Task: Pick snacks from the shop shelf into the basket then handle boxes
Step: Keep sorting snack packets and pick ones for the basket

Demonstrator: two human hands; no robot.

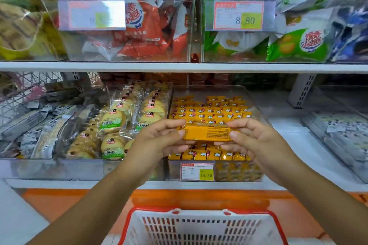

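A small yellow snack pack (207, 132) is held level in front of the lower shelf, its printed back toward me. My left hand (159, 139) pinches its left end and my right hand (251, 137) pinches its right end. Directly behind and below it a clear bin (256, 105) holds several more yellow packs (211, 111). A red and white shopping basket (201, 225) sits low in the middle, under my forearms; no goods show in the visible part of it.
Left of the yellow packs is a clear bin of round biscuit packs (113, 119), then grey packs (29, 125). The upper shelf carries bins of red bags (143, 26) and green bags (294, 43) with price tags. An orange ledge (79, 199) runs below the shelf.
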